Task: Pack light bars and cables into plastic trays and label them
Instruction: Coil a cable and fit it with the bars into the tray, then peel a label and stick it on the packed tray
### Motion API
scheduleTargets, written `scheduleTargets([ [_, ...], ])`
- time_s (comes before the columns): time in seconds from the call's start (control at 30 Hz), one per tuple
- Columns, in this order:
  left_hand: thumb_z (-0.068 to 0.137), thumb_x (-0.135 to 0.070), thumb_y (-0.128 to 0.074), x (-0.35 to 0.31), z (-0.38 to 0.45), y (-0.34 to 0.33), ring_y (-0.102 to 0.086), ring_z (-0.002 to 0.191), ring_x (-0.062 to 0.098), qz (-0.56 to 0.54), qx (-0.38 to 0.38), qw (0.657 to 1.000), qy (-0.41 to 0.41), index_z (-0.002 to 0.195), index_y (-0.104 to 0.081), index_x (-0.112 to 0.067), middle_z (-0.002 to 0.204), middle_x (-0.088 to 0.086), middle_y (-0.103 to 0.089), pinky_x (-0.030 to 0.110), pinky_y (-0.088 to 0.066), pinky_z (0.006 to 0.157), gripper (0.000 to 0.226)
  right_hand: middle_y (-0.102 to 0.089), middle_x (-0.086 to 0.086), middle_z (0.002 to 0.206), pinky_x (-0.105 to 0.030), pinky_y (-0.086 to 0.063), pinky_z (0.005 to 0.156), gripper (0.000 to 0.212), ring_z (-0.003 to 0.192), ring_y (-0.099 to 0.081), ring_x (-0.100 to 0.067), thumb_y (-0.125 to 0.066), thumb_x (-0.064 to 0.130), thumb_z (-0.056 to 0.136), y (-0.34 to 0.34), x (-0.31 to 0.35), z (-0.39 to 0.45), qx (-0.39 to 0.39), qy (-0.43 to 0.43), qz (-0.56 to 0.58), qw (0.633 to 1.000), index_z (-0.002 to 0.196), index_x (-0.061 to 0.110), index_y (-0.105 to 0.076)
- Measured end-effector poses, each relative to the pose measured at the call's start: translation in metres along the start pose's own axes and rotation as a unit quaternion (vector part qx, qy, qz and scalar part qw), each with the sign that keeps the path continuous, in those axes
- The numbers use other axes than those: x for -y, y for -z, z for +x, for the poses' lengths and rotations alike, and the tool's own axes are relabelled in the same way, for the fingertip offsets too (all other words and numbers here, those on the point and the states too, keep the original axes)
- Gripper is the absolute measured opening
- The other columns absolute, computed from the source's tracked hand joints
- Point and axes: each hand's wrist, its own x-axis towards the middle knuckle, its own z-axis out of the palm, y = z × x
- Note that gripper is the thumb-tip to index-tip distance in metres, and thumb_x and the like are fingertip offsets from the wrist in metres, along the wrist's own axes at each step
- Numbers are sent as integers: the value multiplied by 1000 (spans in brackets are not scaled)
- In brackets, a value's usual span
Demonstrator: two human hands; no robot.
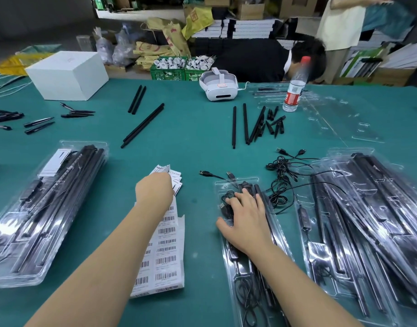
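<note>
A clear plastic tray (283, 241) holding black light bars and a coiled cable lies in front of me on the green table. My right hand (244, 219) rests flat on it, fingers spread over the cable end. My left hand (155, 188) reaches onto a strip of barcode labels (166, 246), its fingers curled at the strip's far end, where loose labels (175, 175) fan out. Whether it pinches one is hidden by the hand. Loose black bars (144, 125) and a tangle of USB cables (283, 171) lie further back.
A stack of packed trays (45, 208) sits at the left, another pile (367, 220) at the right. A white box (68, 75), a white headset (218, 84), a water bottle (294, 88) and empty clear trays (344, 114) stand at the back. People are beyond the table.
</note>
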Motion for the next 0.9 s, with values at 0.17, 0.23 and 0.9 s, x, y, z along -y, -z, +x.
scheduleTargets([
  [0.17, 91, -13, -64, -2, 3, 0, -48, 65, 19, -1, 0, 1000, 2, 76, -46, -20, 65, -4, -44, 23, -24, 46, 24, -44, -1, 148, -39, 10, 122, 62, 151, -17, -19, -48, 56, 83, 1, 0, 0, -1, -1, 7, 1000, 136, 25, -55],
  [0.23, 91, -12, -63, -2, 4, -1, -49, 65, 19, -1, 3, 1000, 6, 74, -45, -19, 66, -4, -45, 23, -26, 46, 26, -44, -1, 148, -38, 10, 122, 61, 151, -17, -19, -49, 55, 83, 1, 0, 0, -2, -2, 10, 1000, 136, 25, -55],
  [0.9, 87, -32, -71, 5, 8, 19, -63, 71, 24, -105, -20, 994, 38, 81, -65, -13, 73, 2, -64, 24, -41, 55, 21, -46, -1, 146, -37, 12, 121, 62, 151, -17, -18, -46, 55, 82, 2, 1, -1, -3, -5, 23, 1000, 135, 24, -54],
])
